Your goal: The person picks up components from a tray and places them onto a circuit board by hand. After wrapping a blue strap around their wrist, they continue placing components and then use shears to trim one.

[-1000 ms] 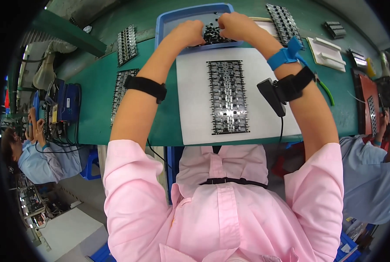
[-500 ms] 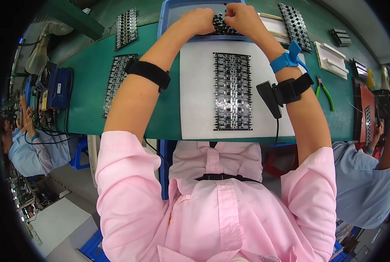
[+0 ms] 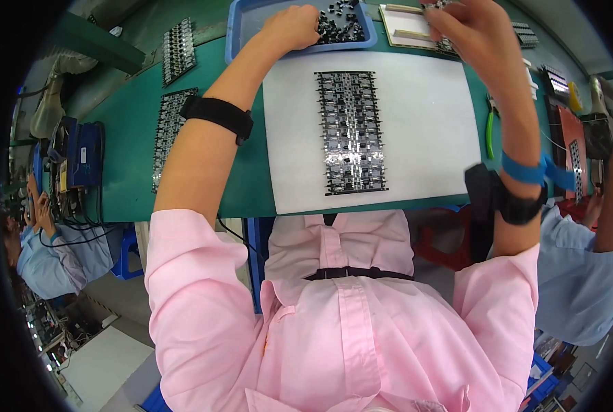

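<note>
My left hand is at the blue tray, its fingers curled at the edge of a pile of small black components. Whatever those fingers hold is hidden. At the far right, my right hand is closed around a circuit board panel beside a white holder; most of that panel is hidden by the hand. Another circuit board panel, silver and black with rows of parts, lies upright on the white sheet in front of me, touched by neither hand.
Two more panels lie on the green table at left, one far and one nearer. Green-handled pliers lie near my right forearm. A blue box-shaped device stands at the left edge. Co-workers in blue sit on both sides.
My right hand has left the tray and moved right to the panel by the white holder, which now shows more fully. My left hand has stayed at the tray. The whole view has shifted slightly.
</note>
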The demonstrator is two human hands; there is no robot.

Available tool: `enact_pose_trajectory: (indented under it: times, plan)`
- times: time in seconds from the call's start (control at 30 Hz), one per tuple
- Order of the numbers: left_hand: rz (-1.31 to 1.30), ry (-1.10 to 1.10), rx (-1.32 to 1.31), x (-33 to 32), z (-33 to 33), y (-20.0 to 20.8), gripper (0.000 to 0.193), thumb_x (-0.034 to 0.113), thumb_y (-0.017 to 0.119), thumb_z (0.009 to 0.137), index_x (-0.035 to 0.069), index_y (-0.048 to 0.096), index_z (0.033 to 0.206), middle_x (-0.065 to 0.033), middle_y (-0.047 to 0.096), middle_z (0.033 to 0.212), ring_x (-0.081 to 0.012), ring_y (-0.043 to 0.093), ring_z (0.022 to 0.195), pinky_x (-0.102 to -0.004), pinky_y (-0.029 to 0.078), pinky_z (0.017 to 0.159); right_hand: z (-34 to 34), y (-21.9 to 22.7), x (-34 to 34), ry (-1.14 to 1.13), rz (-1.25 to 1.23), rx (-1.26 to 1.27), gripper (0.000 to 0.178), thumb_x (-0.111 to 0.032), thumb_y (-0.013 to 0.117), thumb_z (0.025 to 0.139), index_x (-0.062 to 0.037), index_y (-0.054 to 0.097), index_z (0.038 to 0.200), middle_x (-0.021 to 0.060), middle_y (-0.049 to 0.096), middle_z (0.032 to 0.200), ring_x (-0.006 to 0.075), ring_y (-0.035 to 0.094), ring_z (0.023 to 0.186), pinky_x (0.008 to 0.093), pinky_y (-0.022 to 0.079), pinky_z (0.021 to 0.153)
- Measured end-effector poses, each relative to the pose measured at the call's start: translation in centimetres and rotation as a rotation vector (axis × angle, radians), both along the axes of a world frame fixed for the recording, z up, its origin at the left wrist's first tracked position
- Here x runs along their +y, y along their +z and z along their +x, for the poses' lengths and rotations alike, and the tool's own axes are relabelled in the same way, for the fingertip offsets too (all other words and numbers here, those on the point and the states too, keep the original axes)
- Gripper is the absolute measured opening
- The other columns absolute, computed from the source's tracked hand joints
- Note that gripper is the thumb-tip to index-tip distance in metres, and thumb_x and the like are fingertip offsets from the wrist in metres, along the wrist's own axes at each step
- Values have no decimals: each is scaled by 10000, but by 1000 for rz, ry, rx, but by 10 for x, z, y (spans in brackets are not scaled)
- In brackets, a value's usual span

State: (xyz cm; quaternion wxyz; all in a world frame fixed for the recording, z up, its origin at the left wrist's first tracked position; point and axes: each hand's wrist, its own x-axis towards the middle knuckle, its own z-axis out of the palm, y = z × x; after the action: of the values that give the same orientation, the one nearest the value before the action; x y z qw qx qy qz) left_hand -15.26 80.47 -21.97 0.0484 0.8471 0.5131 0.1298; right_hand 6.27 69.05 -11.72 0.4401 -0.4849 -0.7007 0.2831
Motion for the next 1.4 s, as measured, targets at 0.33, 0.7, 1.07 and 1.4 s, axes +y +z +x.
enact_pose_trajectory:
  times: [0.33,0.7,1.07,1.4]
  plan:
    - [-5,-53,-106,0,-5,6,124,95,548,678,2,601,741,-214,592,771,-366,574,775,-407,465,670,18,-83,-49,130,-382,-51,135,-20,529,773,5,580,896,20,568,687,20,421,510,163,324,424]
    - [-392,-205,-432,-118,-19,65,154,84,491,774,2,569,879,-122,577,702,-206,566,600,-303,443,543,-11,-108,-11,184,-353,-9,127,23,514,764,29,554,885,34,571,721,36,433,509,171,343,435]
    - [-454,61,-754,-200,-41,16,161,-34,467,796,-6,515,947,-94,560,709,-139,510,516,-263,415,499,-45,-119,8,168,-26,-207,83,22,559,743,25,570,826,47,557,712,82,438,539,221,365,499]
    - [-155,25,-705,-181,-46,-12,164,-56,497,772,11,504,922,-114,542,784,-238,543,615,-311,425,557,-51,-134,10,161,10,-261,90,50,589,709,24,550,785,48,494,730,114,441,585,234,376,546]
